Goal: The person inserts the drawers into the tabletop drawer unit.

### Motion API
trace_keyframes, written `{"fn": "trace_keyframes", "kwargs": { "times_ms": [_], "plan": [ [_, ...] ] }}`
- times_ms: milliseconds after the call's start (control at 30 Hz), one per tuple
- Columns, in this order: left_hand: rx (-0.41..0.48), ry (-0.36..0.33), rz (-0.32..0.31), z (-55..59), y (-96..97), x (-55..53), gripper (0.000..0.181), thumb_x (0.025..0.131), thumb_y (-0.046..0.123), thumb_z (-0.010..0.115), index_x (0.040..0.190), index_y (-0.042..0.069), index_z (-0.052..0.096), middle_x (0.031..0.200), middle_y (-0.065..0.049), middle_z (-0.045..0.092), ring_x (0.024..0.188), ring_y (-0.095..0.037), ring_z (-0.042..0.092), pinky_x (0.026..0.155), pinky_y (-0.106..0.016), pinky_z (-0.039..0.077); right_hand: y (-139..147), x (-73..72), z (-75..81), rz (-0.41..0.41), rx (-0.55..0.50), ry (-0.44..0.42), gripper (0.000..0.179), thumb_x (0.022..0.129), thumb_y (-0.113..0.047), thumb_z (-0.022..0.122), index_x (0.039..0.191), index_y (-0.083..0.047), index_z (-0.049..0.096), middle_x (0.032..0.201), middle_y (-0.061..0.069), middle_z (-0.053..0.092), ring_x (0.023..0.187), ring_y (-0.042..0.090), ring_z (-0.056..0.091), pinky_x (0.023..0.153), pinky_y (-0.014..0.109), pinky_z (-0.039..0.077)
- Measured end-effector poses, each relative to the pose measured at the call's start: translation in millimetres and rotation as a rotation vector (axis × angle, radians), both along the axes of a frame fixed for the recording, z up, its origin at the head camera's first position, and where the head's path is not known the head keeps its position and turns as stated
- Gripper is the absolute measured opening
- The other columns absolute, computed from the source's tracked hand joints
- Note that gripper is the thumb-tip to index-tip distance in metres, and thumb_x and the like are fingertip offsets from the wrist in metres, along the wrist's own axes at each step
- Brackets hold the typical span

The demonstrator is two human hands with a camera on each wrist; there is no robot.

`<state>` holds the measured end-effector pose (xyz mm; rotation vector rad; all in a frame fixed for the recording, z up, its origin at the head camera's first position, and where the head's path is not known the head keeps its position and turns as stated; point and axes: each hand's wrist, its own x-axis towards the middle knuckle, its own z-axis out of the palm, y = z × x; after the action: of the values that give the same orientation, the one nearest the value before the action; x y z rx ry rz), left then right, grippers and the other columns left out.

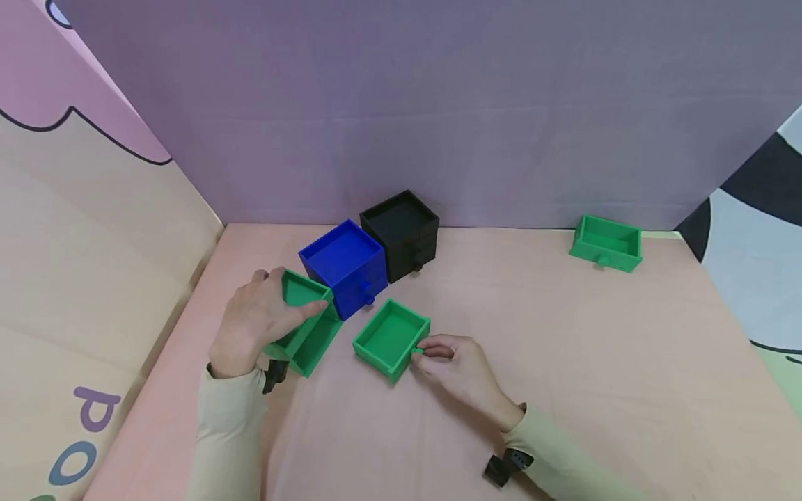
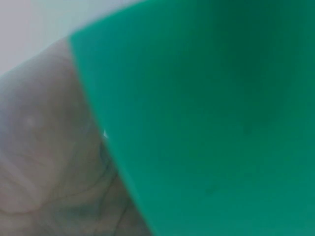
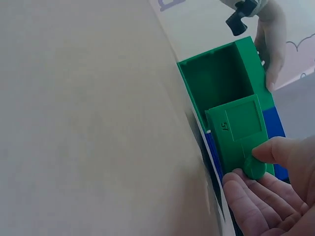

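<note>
My left hand [image 1: 250, 320] grips a green box-shaped cabinet [image 1: 317, 342] by its upper part, thumb along the near top edge. The cabinet has a shallow tray on top and an open hollow in its front, plain in the right wrist view. Green wall [image 2: 206, 123] fills most of the left wrist view. With thumb and fingers, my right hand [image 1: 466, 369] pinches the round knob [image 3: 255, 167] of a green drawer [image 1: 391, 337]. The drawer is right of the cabinet, its back toward the hollow; in the right wrist view it overlaps the opening.
A blue cabinet [image 1: 357, 278] with a knobbed drawer stands just behind the green one. Beside it, against the grey-purple back wall [image 1: 438, 111], is a similar black cabinet [image 1: 401, 229]. Another green drawer [image 1: 606, 243] lies at the back right of the pink tabletop [image 1: 564, 362].
</note>
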<state>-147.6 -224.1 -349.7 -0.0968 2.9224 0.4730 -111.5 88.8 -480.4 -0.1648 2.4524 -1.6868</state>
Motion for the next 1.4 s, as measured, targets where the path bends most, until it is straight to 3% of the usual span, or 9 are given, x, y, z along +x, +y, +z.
{"fn": "trace_keyframes", "kwargs": {
  "times_ms": [233, 900, 1400],
  "plan": [
    [-0.012, -0.014, -0.006, 1.3, 0.6, 0.1, 0.099, 0.092, 0.070, 0.065, 0.158, 0.000, 0.042, 0.143, -0.031, 0.054, 0.110, -0.047, 0.063, 0.087, -0.057, 0.058, -19.7, 3.7, 1.1, 0.070, -0.037, 0.002, 0.019, 0.093, -0.012, 0.081, 0.108, -0.001, 0.080, 0.106, 0.015, 0.082, 0.098, 0.024, 0.081, 0.084, 0.026, 0.064],
    [-0.017, -0.008, -0.009, 0.5, 2.2, 1.0, 0.101, 0.092, 0.072, 0.064, 0.160, 0.000, 0.040, 0.148, -0.033, 0.051, 0.117, -0.050, 0.062, 0.094, -0.062, 0.057, -62.0, 8.3, -3.0, 0.134, -0.039, 0.042, 0.016, 0.092, -0.014, 0.083, 0.104, -0.003, 0.082, 0.103, 0.010, 0.083, 0.094, 0.020, 0.080, 0.082, 0.021, 0.063],
    [-0.024, 0.006, -0.017, 0.0, 1.7, 0.8, 0.100, 0.092, 0.071, 0.064, 0.159, 0.000, 0.041, 0.146, -0.033, 0.053, 0.116, -0.051, 0.062, 0.094, -0.062, 0.058, -75.9, 5.3, -6.2, 0.169, -0.014, 0.062, 0.017, 0.092, -0.018, 0.082, 0.105, -0.006, 0.082, 0.103, 0.007, 0.083, 0.095, 0.019, 0.080, 0.083, 0.024, 0.063]
  ]
}}
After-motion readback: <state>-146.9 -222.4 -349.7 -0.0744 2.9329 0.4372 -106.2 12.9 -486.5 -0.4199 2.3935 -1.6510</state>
